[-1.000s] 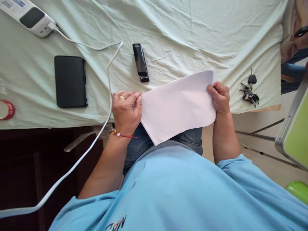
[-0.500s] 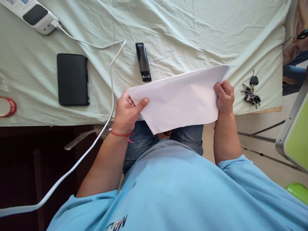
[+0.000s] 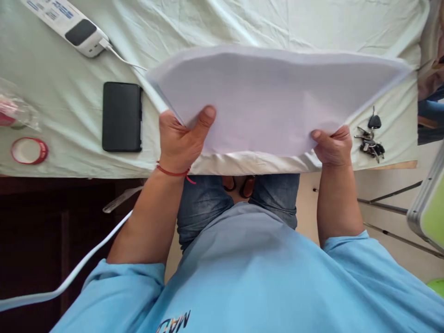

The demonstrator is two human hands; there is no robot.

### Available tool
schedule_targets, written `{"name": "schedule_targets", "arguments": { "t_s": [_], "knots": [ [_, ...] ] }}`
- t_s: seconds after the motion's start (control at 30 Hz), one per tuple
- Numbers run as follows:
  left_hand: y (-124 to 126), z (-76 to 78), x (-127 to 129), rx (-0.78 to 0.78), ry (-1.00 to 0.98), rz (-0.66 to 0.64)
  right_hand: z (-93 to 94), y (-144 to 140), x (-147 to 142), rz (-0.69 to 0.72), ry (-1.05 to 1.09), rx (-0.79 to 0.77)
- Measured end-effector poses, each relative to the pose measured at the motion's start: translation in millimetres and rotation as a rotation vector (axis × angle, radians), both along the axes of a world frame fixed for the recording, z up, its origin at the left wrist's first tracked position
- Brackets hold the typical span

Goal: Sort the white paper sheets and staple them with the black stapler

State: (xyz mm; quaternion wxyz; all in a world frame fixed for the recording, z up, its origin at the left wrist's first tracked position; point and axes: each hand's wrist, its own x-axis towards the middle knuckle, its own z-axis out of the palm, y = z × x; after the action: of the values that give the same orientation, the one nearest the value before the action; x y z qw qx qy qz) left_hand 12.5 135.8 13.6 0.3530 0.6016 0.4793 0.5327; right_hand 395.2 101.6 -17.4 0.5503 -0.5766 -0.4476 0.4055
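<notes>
A stack of white paper sheets [image 3: 256, 101] is held up between my hands, blurred along its far edge. My left hand [image 3: 183, 138] is closed on its left side, thumb on top and fingers beneath. On the near right edge, my right hand [image 3: 333, 147] pinches the sheets, its thumb over the face. Both hands are above the front part of the cloth-covered table. The stapler seen earlier is hidden behind the paper.
A black tablet-like case [image 3: 122, 116] lies left of the paper. Keys [image 3: 372, 143] rest at the right. A white power strip [image 3: 72, 27] with a plugged white cable [image 3: 93, 259], a red tape roll [image 3: 29, 151] and a plastic bag [image 3: 15, 108] are on the green tablecloth [image 3: 79, 92].
The paper has been lifted and tilted, showing more of its face and covering the stapler. Both hands still grip it. The view has shifted slightly left.
</notes>
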Motion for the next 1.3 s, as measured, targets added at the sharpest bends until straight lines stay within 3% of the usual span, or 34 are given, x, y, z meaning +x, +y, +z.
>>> {"name": "schedule_targets", "arguments": {
  "t_s": [0.1, 0.23, 0.3, 0.53, 0.7, 0.83, 0.97, 1.13, 1.2, 1.3],
  "knots": [
    [20, -11.7, -10, 0.067, 0.044, -0.012, 10.7, 13, -3, 0.057, -0.028, 0.043],
    [28, -44.0, -11, -0.097, -0.017, -0.052, 15.6, 29, -9, 0.103, -0.038, 0.01],
    [23, -51.0, -8, -0.161, -0.028, -0.05, 14.5, 34, -11, 0.094, -0.043, 0.02],
    [22, -37.0, -8, -0.13, 0.022, -0.033, -2.8, 45, -16, 0.11, -0.044, 0.006],
    [30, -46.7, -15, 0.003, 0.057, -0.025, -8.7, 45, -22, 0.057, -0.049, 0.031],
    [19, -44.7, -10, -0.213, 0.043, -0.015, -1.8, 45, -26, 0.064, -0.031, 0.004],
    [-14, -23.6, 2, -0.366, -0.01, -0.087, 10.4, 41, -22, 0.024, 0.04, -0.028],
    [-55, -9.2, 9, -0.67, -0.086, -0.156, 15.8, 12, -10, 0.054, 0.064, -0.239],
    [-58, -12.5, 7, -0.715, -0.065, -0.15, 14.6, -6, -6, 0.042, 0.07, -0.284],
    [-51, -20.8, 3, -0.635, 0.063, -0.041, 12.9, -29, -1, 0.019, 0.084, -0.306]
  ]
}}
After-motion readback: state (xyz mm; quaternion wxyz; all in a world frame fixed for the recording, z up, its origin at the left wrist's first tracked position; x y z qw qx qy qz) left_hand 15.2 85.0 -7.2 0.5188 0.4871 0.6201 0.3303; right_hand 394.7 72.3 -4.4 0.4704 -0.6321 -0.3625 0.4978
